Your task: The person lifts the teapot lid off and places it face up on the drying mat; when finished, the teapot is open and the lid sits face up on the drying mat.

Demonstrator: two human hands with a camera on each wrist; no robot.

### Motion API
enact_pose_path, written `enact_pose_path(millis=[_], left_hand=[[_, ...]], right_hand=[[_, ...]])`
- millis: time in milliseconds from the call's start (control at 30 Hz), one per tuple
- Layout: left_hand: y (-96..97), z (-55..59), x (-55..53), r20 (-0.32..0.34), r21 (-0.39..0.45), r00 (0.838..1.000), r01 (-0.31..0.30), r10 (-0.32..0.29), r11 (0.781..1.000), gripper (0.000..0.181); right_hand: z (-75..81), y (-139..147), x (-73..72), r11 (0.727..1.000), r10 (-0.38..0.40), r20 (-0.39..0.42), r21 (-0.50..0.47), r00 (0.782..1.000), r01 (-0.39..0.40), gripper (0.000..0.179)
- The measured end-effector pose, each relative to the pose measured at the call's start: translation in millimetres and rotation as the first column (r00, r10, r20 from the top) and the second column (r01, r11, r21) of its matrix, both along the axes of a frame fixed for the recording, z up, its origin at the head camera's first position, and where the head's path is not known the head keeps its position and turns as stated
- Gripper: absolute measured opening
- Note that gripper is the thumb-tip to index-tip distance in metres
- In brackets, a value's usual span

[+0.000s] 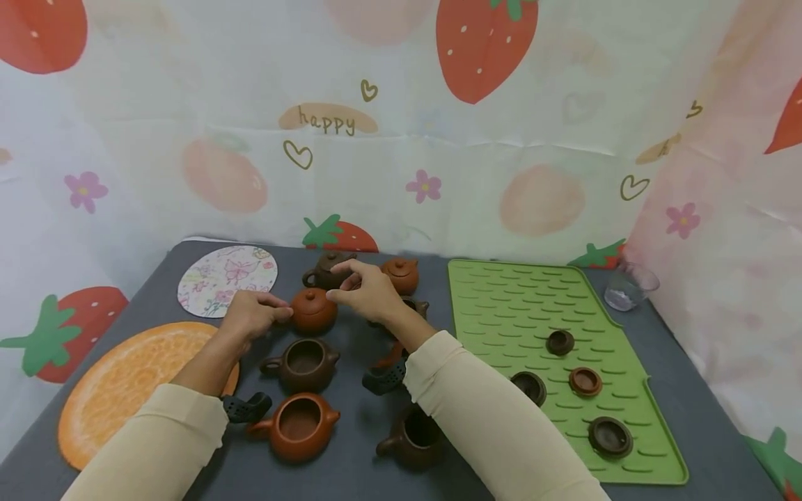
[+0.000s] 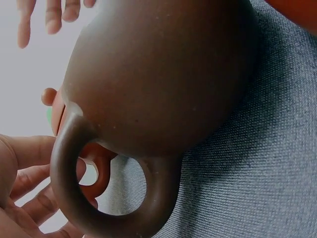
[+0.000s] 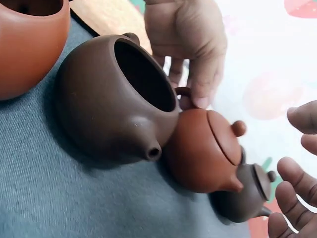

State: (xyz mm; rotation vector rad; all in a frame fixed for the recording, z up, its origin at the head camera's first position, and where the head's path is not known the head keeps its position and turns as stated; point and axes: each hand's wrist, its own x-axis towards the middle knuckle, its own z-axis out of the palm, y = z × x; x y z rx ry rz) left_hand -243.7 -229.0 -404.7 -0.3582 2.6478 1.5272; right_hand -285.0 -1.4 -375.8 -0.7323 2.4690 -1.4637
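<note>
Far left, the orange round mat (image 1: 134,383) lies along the left edge of the dark table (image 1: 354,480), with your left sleeve (image 1: 156,438) crossing its near side; the white patterned mat (image 1: 219,278) sits by the back-left corner. Next comes your left hand (image 1: 253,316), thumb and finger pinching the handle (image 3: 183,91) of the red-brown lidded teapot (image 1: 313,316), which stands toward the back, between your hands. Room is tight there: dark lidded teapot (image 1: 327,273) close behind, brown lidless teapot (image 1: 303,372) close in front, orange lidless teapot (image 1: 297,438) nearer you. Your right hand (image 1: 370,292) hovers right of the pot, fingers spread and holding nothing, fingertips apart from the knob (image 3: 238,128) in the right wrist view. Second column, back to front: orange lidded teapot (image 1: 401,278), a dark pot (image 1: 423,308) and an orange pot (image 1: 390,356) partly hidden by your forearm, dark-brown teapot (image 1: 410,449). A strip of bare cloth runs between that column and the green mat (image 1: 495,299); small lids (image 1: 585,381) lie on it, one beside your right sleeve (image 1: 495,417). Glass (image 1: 626,289) by the back-right edge. Count: eight pots, three visibly lidded; four loose lids; two round mats; one green mat; one glass.
</note>
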Motion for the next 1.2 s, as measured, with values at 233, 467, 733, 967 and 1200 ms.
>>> enact_pose_path(millis=[233, 467, 733, 967, 1200], left_hand=[[0.0, 1.1, -0.4, -0.006, -0.017, 1.0, 0.004, -0.004, 1.0, 0.02], [-0.3, 3.4, -2.5, -0.015, -0.036, 1.0, 0.011, -0.011, 0.999, 0.022], [0.8, 1.2, -0.8, 0.011, -0.027, 1.0, 0.005, -0.004, 1.0, 0.021], [-1.1, 0.5, -0.3, 0.016, -0.039, 1.0, -0.002, 0.003, 0.999, 0.02], [-1.7, -0.3, -1.3, 0.004, -0.039, 1.0, 0.013, -0.013, 0.999, 0.021]], right_hand=[[-8.7, -19.3, -2.5, 0.998, -0.055, 0.001, -0.008, 0.999, 0.055, 0.041], [-18.8, -38.6, -4.8, 0.994, -0.109, -0.034, 0.026, 0.993, 0.11, 0.039], [-25.0, -49.2, -0.7, 0.987, -0.091, -0.071, 0.124, 0.993, 0.099, 0.038], [-27.1, -57.8, -0.3, 0.966, -0.077, -0.2, 0.229, 0.977, 0.123, 0.027], [-27.7, -60.2, 2.1, 0.965, -0.147, -0.249, 0.177, 0.957, 0.194, 0.013]])
